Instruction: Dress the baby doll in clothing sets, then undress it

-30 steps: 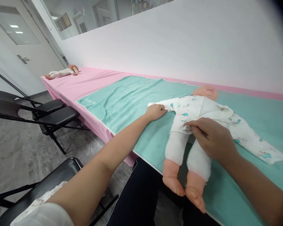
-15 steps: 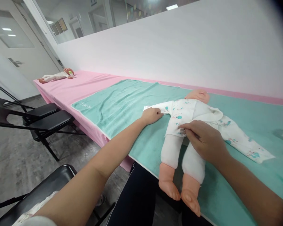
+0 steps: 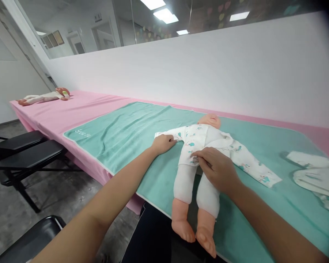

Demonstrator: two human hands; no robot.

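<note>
A baby doll (image 3: 193, 190) lies on its back on a teal towel (image 3: 131, 128), feet toward me, wearing a white printed top (image 3: 197, 137) that lies open to the right. My left hand (image 3: 162, 143) is closed on the doll's left sleeve cuff, pressing it to the towel. With thumb and fingers my right hand (image 3: 215, 168) pinches the lower front edge of the top at the doll's waist.
The towel covers a long pink-clothed table (image 3: 79, 106) against a white wall. A second doll (image 3: 44, 97) lies at the far left end. Folded white clothes (image 3: 315, 177) sit at the right. Black chairs (image 3: 22, 149) stand on the floor to the left.
The camera has tilted up and turned right, bringing the folded clothes into view. Both hands keep the same grip on the doll's top.
</note>
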